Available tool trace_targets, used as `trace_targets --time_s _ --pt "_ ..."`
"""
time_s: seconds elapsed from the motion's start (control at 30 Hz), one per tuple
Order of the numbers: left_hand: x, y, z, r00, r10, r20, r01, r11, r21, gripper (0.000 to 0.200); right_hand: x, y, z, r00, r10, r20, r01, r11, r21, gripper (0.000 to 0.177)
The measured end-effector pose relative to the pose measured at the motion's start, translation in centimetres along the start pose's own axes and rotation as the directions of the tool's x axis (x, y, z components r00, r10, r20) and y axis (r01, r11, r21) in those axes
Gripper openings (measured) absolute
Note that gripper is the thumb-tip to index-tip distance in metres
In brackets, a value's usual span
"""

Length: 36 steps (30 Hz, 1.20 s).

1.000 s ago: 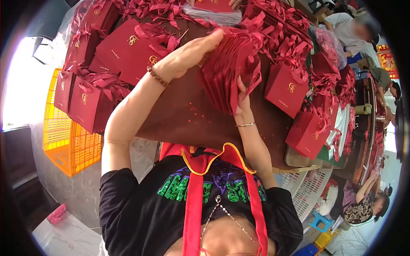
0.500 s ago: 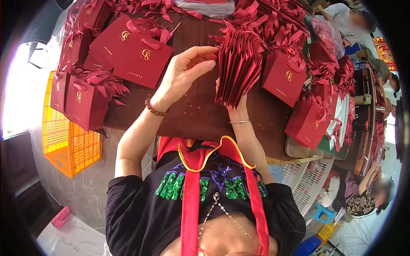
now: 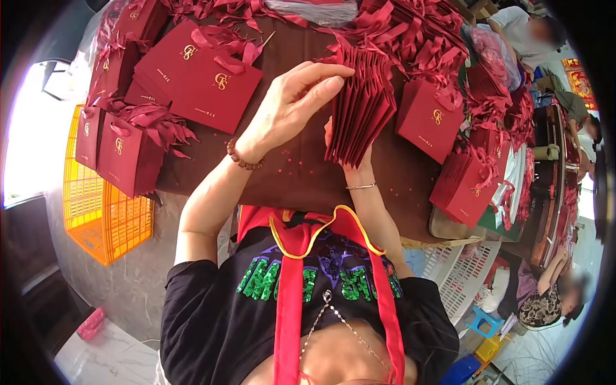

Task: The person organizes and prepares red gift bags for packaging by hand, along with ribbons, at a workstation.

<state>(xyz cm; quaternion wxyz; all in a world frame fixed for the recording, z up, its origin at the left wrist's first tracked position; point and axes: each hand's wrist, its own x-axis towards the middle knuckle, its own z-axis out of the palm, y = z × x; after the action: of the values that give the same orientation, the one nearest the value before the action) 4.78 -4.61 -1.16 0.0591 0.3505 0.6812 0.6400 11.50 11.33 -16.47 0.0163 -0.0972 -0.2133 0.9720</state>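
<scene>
A fanned stack of dark red paper gift bags (image 3: 360, 115) stands on edge over the table, ribbon handles at its top. My right hand (image 3: 360, 160) grips the stack from behind and below; most of its fingers are hidden by the bags. My left hand (image 3: 296, 99) is at the stack's left side, its index fingertip and thumb touching the upper edges, with a gap between them. To the left lie flat red bags with gold lettering (image 3: 212, 80). On the right rests another pile of red bags (image 3: 428, 119).
Standing red bags (image 3: 128, 154) sit at the table's left edge above a yellow plastic basket (image 3: 106, 218). More bags (image 3: 465, 189) lean at the right, near a white crate (image 3: 465, 276). Loose ribbon handles (image 3: 410, 32) heap at the back. Other people (image 3: 545, 308) are at far right.
My left hand has moved right, from just beside the stack to over its upper left edges. The stack has shifted very slightly in my right hand.
</scene>
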Motion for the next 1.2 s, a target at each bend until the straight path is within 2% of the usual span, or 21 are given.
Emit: trace_targets --time_s 0.07,0.1,0.13,0.2,0.23,0.3,0.37,0.43,0.5,0.57,0.63,0.7,0.73,0.77,0.8,0.87,0.9,0.97,1.07,1.13,1.2 --pt "0.0 0.2 0.3 0.999 -0.034 -0.022 0.033 0.998 -0.052 0.023 -0.1 0.3 0.2 0.994 0.018 -0.108 -0.008 0.996 0.085 0.057" --pt "0.0 0.3 0.4 0.996 -0.071 -0.046 0.066 0.993 -0.101 0.021 0.0 0.4 0.1 0.994 0.014 -0.108 -0.005 0.996 0.085 0.057" --pt "0.0 0.4 0.5 0.997 -0.071 -0.042 0.066 0.993 -0.101 0.021 0.1 0.5 0.2 0.999 0.011 -0.052 -0.008 0.999 0.053 0.059" --pt "-0.1 0.5 0.7 0.978 -0.189 -0.092 0.166 0.962 -0.217 0.019 0.0 0.6 0.2 1.0 0.008 0.004 -0.008 1.0 0.024 0.061" --pt "-0.1 0.4 0.6 0.978 -0.19 -0.09 0.167 0.962 -0.216 0.019 -0.3 0.4 1.0 0.999 0.033 -0.012 -0.033 0.999 -0.017 0.062" --pt "-0.2 0.2 0.3 0.981 -0.147 -0.124 0.141 0.988 -0.054 0.017 -0.5 0.2 2.1 0.998 0.058 -0.028 -0.059 0.997 -0.058 0.064" --pt "-0.2 -0.1 0.2 0.98 -0.142 -0.141 0.138 0.99 -0.041 0.016 -0.7 0.2 2.7 0.993 0.095 -0.067 -0.091 0.993 0.07 0.064" --pt "-0.3 -0.3 0.2 0.978 -0.134 -0.159 0.132 0.991 -0.028 0.015 -0.9 0.0 3.7 0.988 0.107 -0.109 -0.096 0.99 0.106 0.063" --pt "-0.4 -0.4 0.1 0.974 -0.14 -0.178 0.125 0.988 -0.094 0.015 -0.9 -0.1 3.7 0.982 0.119 -0.149 -0.097 0.985 0.143 0.062" --pt "-0.5 0.1 0.1 0.971 -0.152 -0.182 0.134 0.985 -0.109 0.017 -0.9 -0.1 3.4 0.984 0.161 -0.074 -0.142 0.966 0.214 0.061" --pt "-0.7 0.5 0.2 0.969 -0.166 -0.184 0.144 0.982 -0.125 0.02 -1.0 -0.1 3.5 0.988 0.147 -0.052 -0.135 0.973 0.187 0.06" --pt "-1.0 0.6 0.3 0.989 -0.071 -0.127 0.079 0.995 0.056 0.019 -0.9 0.0 3.1 0.99 0.139 -0.031 -0.132 0.979 0.157 0.058" --pt "-0.9 0.3 0.4 0.989 0.05 -0.14 -0.029 0.988 0.149 0.026 -0.5 -0.1 2.8 0.97 0.137 0.202 -0.187 0.949 0.253 0.048" --pt "-0.9 0.4 0.5 0.989 0.051 -0.142 -0.03 0.988 0.15 0.026 -0.2 -0.1 2.6 0.9 0.103 0.424 -0.26 0.907 0.33 0.043" --pt "-0.9 0.6 0.6 0.986 0.052 -0.157 -0.022 0.982 0.187 0.025 -0.2 0.0 2.3 0.899 0.104 0.425 -0.261 0.907 0.33 0.043" --pt "-1.0 0.7 0.9 0.984 0.055 -0.172 -0.015 0.974 0.224 0.025 -0.3 0.0 3.7 0.981 0.031 0.19 -0.07 0.976 0.206 0.044" --pt "-1.0 0.8 1.0 0.979 0.082 -0.188 -0.028 0.961 0.274 0.024 -0.2 0.0 3.4 0.981 0.031 0.191 -0.071 0.976 0.206 0.044" --pt "-1.0 0.8 1.1 0.974 0.11 -0.2 -0.041 0.945 0.324 0.024 0.1 0.0 2.9 0.931 0.038 0.363 -0.142 0.954 0.265 0.045" --pt "-1.0 1.0 1.4 0.971 0.098 -0.216 -0.022 0.943 0.332 0.03 -0.1 -0.2 3.2 0.929 0.033 0.368 -0.136 0.957 0.257 0.045" --pt "-0.7 1.4 1.3 0.968 0.165 -0.191 -0.087 0.929 0.36 0.034 -0.2 -0.3 3.4 0.916 0.035 0.4 -0.156 0.949 0.274 0.045" --pt "-0.8 1.6 1.1 0.983 0.113 -0.146 -0.046 0.916 0.398 0.035 -0.4 -0.3 3.4 0.903 0.041 0.428 -0.179 0.94 0.289 0.045"
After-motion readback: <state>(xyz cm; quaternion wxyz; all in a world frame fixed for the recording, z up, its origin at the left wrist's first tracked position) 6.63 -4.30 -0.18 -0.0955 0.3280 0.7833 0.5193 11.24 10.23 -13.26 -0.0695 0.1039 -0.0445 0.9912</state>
